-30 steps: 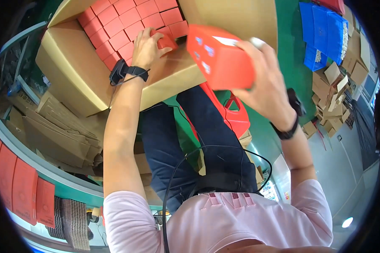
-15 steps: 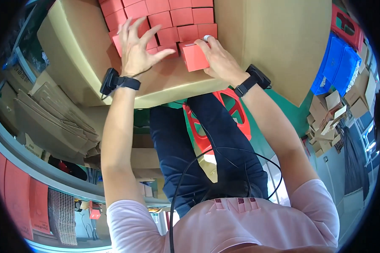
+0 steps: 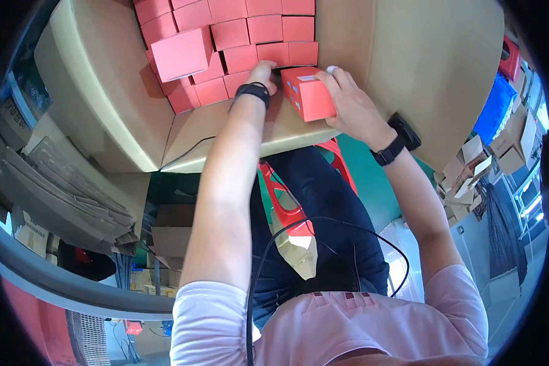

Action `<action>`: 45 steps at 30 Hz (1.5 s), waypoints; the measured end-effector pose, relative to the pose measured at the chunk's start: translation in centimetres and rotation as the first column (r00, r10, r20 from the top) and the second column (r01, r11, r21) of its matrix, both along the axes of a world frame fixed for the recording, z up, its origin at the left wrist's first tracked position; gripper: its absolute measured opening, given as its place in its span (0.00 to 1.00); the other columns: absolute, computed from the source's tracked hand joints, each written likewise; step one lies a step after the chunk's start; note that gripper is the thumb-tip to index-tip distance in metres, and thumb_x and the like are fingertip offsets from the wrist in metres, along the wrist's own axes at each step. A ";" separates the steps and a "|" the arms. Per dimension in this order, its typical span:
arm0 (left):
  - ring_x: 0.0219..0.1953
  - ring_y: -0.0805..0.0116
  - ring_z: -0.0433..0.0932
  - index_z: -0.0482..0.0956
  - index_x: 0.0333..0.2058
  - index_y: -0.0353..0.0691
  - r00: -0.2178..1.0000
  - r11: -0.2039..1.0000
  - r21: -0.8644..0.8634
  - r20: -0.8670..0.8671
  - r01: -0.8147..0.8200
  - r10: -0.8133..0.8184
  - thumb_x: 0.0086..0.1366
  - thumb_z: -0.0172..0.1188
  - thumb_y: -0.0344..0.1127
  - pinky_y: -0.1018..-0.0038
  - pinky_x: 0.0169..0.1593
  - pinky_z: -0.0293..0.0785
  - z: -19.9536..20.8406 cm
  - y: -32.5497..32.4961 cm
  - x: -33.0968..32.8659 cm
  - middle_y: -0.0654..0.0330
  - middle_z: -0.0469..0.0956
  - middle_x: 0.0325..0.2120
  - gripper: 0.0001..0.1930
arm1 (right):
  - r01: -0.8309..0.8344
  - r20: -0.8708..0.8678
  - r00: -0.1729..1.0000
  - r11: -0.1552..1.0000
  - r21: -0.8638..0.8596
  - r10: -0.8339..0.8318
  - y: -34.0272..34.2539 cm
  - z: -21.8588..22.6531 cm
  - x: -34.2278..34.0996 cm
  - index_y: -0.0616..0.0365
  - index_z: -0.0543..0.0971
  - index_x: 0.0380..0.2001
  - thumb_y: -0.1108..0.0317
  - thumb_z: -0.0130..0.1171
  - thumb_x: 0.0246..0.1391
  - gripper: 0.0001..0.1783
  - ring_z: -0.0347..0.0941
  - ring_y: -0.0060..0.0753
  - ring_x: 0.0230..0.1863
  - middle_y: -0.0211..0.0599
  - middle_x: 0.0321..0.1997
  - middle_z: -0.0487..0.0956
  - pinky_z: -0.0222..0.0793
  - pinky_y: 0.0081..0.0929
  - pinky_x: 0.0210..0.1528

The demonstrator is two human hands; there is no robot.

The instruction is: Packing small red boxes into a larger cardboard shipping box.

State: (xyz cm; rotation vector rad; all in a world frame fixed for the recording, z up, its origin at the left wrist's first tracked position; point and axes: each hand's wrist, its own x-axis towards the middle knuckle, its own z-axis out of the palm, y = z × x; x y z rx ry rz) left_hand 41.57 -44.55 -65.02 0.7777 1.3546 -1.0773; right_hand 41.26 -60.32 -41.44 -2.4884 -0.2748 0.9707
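Observation:
My right hand (image 3: 352,111) is closed round a red carton (image 3: 314,97), holding it by its right side near the front of a large cardboard box (image 3: 207,137). Pale labels show on the small carton's faces. My left hand (image 3: 263,76) reaches down at the near edge of the packed red cartons (image 3: 230,36), left of the held one. Its fingers are mostly hidden there, so I cannot make out whether they grip anything. One red carton (image 3: 180,55) sits higher than its neighbours, slightly askew, on the left of the rows.
The big box's tall side flaps (image 3: 433,67) stand out to the right and left. Flattened cardboard (image 3: 67,189) is stacked at the left. A red plastic stool (image 3: 280,195) stands by my legs. A black cable (image 3: 341,221) loops across my lap. Opened cartons (image 3: 470,177) lie at the right.
My left hand has swung right and down from above the left of the rows, where its fingers were spread. The right hand has shifted slightly right and nearer with its carton.

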 end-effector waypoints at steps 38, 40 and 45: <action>0.60 0.55 0.69 0.66 0.60 0.36 0.991 0.994 -0.104 0.132 0.031 -0.017 0.72 0.39 0.46 0.62 0.64 0.61 -0.8 0.8 -3.4 0.47 0.70 0.58 0.25 | 0.021 -0.146 0.989 0.989 0.145 0.001 -0.9 -5.5 3.5 0.56 0.65 0.55 0.75 0.61 0.38 0.35 0.68 0.54 0.53 0.45 0.53 0.68 0.69 0.41 0.57; 0.63 0.53 0.65 0.63 0.62 0.34 0.566 0.754 0.351 0.504 0.555 -0.652 0.72 0.41 0.44 0.65 0.65 0.59 -5.1 4.2 -5.9 0.44 0.66 0.61 0.26 | -0.014 -0.041 0.999 0.974 0.226 0.023 1.7 -7.2 3.2 0.59 0.64 0.56 0.74 0.62 0.39 0.36 0.67 0.55 0.55 0.48 0.54 0.67 0.68 0.41 0.58; 0.48 0.57 0.75 0.73 0.50 0.28 0.894 0.967 -0.063 0.400 0.246 -0.201 0.71 0.45 0.43 0.67 0.51 0.68 2.4 4.8 -6.1 0.49 0.78 0.46 0.22 | 0.017 0.075 0.997 0.989 0.149 -0.029 2.9 -6.8 -2.0 0.60 0.61 0.60 0.74 0.65 0.38 0.43 0.62 0.57 0.59 0.54 0.56 0.63 0.65 0.41 0.60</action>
